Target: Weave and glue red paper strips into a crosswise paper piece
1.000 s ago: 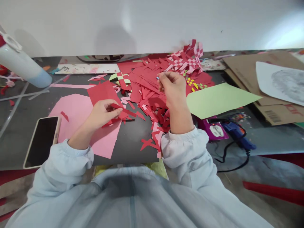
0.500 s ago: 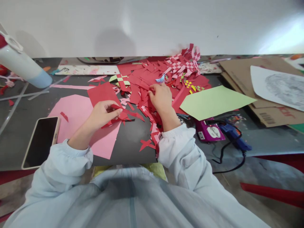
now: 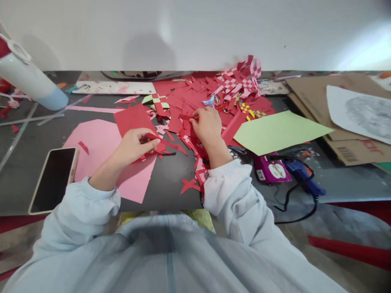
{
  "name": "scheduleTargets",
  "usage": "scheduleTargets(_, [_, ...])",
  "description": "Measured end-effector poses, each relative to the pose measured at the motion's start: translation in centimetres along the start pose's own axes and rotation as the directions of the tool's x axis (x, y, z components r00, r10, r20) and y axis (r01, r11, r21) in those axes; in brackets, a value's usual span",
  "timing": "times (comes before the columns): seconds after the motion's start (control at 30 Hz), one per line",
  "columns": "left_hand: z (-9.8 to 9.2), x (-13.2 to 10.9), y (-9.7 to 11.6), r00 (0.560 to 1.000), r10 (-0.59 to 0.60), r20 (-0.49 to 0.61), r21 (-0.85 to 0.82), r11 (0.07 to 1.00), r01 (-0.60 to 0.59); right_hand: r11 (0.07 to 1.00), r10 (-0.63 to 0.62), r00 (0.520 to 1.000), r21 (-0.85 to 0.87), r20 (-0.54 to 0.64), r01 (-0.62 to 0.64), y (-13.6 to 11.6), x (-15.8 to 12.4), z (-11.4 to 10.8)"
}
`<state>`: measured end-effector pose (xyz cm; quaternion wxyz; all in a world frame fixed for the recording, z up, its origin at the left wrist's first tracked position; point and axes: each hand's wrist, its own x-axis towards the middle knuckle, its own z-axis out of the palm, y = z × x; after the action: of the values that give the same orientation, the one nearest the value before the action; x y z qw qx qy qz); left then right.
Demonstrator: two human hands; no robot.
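Between the thumb and fingers of my left hand (image 3: 138,143) are red paper strips (image 3: 169,145), their ends sticking out to the right. Beneath that hand lie a red paper sheet (image 3: 132,118) and a larger pink paper sheet (image 3: 97,134). My right hand (image 3: 208,124) pinches a short red paper strip (image 3: 185,116) over a heap of red paper scraps (image 3: 180,99). Woven red-and-pink checkered paper (image 3: 233,83) rests at the back of this heap. A red cross of strips (image 3: 189,185) lies nearer me.
A phone (image 3: 53,181) and a bottle (image 3: 33,77) are at the left. Right of the heap lie a light green paper sheet (image 3: 284,132), a purple box (image 3: 271,169), a blue glue gun (image 3: 305,177) with its cord, cardboard (image 3: 345,150) and a drawing (image 3: 363,110).
My right hand has lifted slightly, and a red strip now shows pinched at its fingertips. My left hand stays nearly in place with its strips. The view has shifted a little.
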<state>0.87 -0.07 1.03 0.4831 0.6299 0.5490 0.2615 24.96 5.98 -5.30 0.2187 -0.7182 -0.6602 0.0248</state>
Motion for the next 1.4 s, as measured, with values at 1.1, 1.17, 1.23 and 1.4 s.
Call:
scheduleTargets(1.1, [0.6, -0.8, 1.7, 0.985, -0.173, 0.011, -0.090, 0.981, 0.173, 0.810, 0.057, 0.994, 0.586, -0.089, 0.006, -1.0, -0.1, -1.5])
scheduleTargets(1.17, [0.6, -0.9, 1.6, 0.985, -0.172, 0.016, -0.112, 0.979, 0.173, 0.715, 0.057, 0.997, 0.700, -0.056, -0.001, -1.2, -0.1, -1.7])
scheduleTargets(1.23, [0.8, -1.1, 1.4, 0.986, -0.168, 0.017, -0.158, 0.973, 0.169, 0.611, 0.058, 0.998, 0.791, -0.006, -0.031, -1.4, -0.1, -1.8])
scheduleTargets(1.4, [1.0, -1.1, 1.1, 0.996, -0.090, 0.018, -0.206, 0.974, 0.092, 0.461, 0.031, 0.991, 0.878, 0.127, -0.127, -1.8, -0.3, -2.2])
